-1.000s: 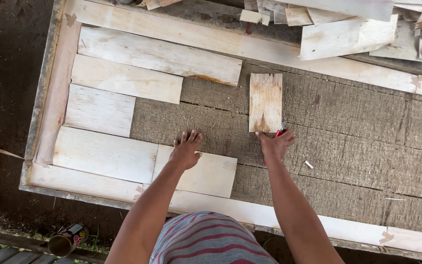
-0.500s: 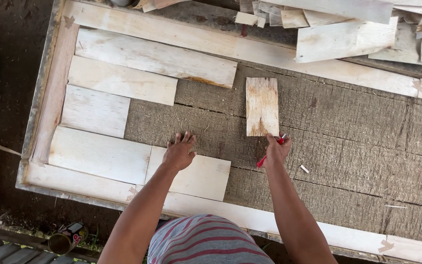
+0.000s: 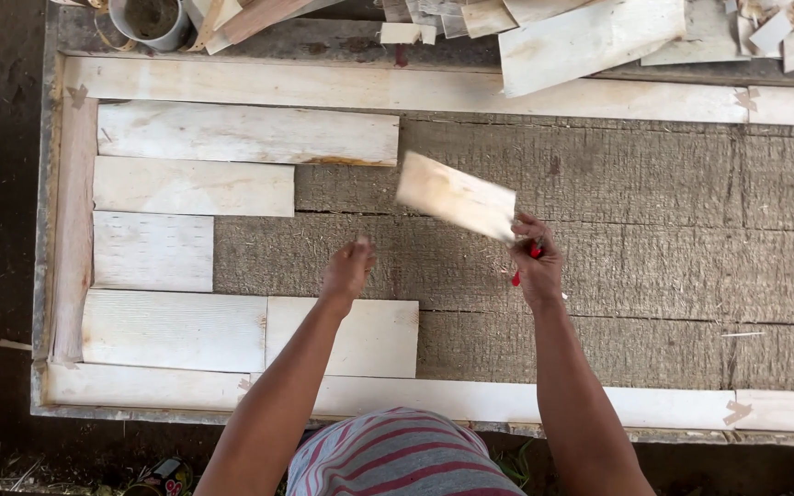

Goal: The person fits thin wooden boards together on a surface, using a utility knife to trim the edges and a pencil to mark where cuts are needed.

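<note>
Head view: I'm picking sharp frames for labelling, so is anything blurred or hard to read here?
In the head view, the small wood piece in the right hand is smeared by motion blur, its edges soft; the left hand is slightly soft too. The laid pale boards and grey work surface are sharp, under even daylight without glare.

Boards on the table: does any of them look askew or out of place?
Yes. The short board in the right hand is lifted and tilted, while the laid boards lie flat in straight rows. Loose offcuts are piled unevenly along the far edge.
</note>
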